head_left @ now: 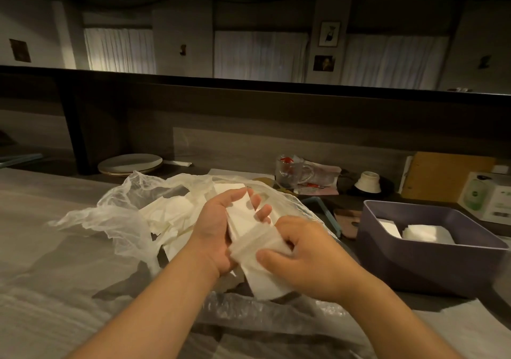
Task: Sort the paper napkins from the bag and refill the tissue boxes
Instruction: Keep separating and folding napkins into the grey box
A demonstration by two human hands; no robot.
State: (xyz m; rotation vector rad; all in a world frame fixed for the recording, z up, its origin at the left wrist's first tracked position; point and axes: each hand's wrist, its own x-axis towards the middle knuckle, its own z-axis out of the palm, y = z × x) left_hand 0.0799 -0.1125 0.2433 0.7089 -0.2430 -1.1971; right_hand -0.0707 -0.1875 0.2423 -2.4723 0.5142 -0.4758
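Observation:
A stack of white paper napkins (243,220) is held between both hands above the counter. My left hand (218,228) grips its left side, fingers curled over the top edge. My right hand (304,250) pinches the lower end, thumb on top. Behind and to the left lies an open clear plastic bag (110,214) with more loose napkins (171,212) inside. At the right stands a purple tissue box (425,261) holding a few white napkins (425,231).
Two stacked plates (130,163) sit at the back left. A glass mug (290,170), an upturned small white bowl (367,183), a brown board and a white-green carton (486,198) crowd the back right. A raised dark ledge runs behind the counter.

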